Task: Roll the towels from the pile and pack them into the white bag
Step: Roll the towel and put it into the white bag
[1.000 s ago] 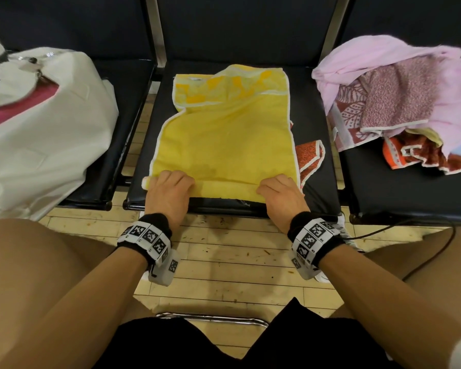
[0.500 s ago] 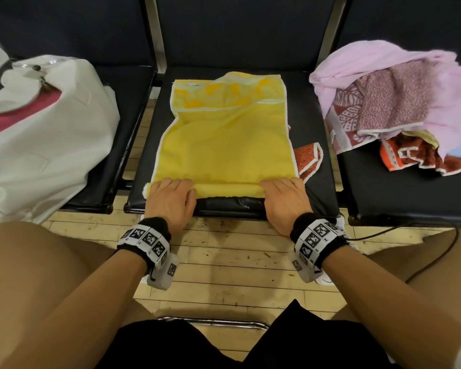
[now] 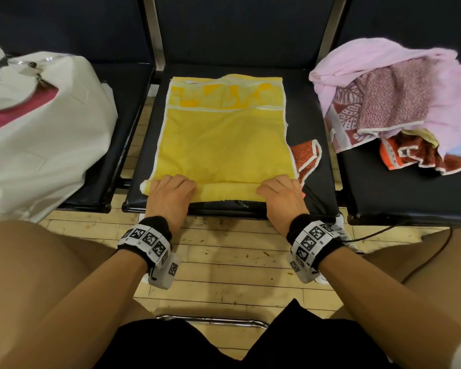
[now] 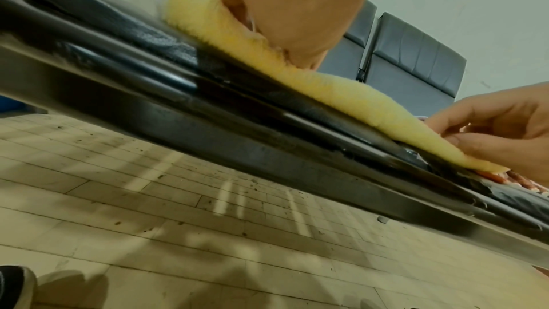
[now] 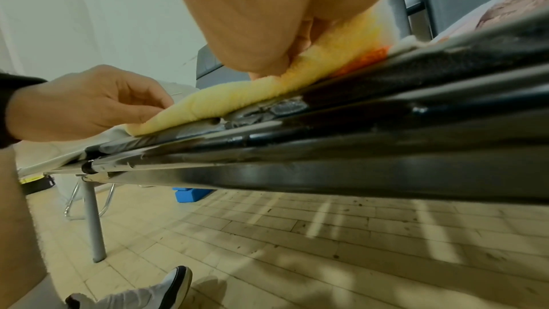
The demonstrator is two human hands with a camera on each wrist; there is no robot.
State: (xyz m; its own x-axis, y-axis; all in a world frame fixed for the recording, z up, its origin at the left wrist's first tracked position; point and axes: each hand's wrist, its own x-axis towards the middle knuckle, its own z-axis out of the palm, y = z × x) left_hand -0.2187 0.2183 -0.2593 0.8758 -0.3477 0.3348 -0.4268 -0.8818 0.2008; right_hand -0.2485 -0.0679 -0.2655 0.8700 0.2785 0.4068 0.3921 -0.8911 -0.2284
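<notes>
Two hands work the near edge of the yellow towel [image 3: 224,145], which lies flat on the middle black seat [image 3: 314,182]. Head view: left hand [image 3: 171,194] and right hand [image 3: 281,195] each sit on the rolled near edge, fingers curled over it, thumbs tucked behind. Compared with a second ago the roll is thicker and has moved slightly away from the seat's front lip; the flat part of the towel is shorter. An orange patterned towel [image 3: 305,155] shows from under the yellow one's right side, as before. White bag [image 3: 37,134] on the left seat, zip open, unchanged. Pile of towels [image 3: 399,107], pink and patterned, on the right seat, unchanged. Wristbands carry black-and-white square marker codes; no readable words anywhere.

Left wrist view: the left hand [image 4: 291,8] bears down on the yellow roll [image 4: 341,95], fingers bent round it. Far along the roll the right hand [image 4: 499,126] pinches it between thumb and curled fingers.

Right wrist view: the right hand [image 5: 267,13] presses on the roll [image 5: 231,100]; orange cloth [image 5: 368,59] shows beneath it. The left hand [image 5: 86,102] grips the far end, fingers curled. No labels legible.
</notes>
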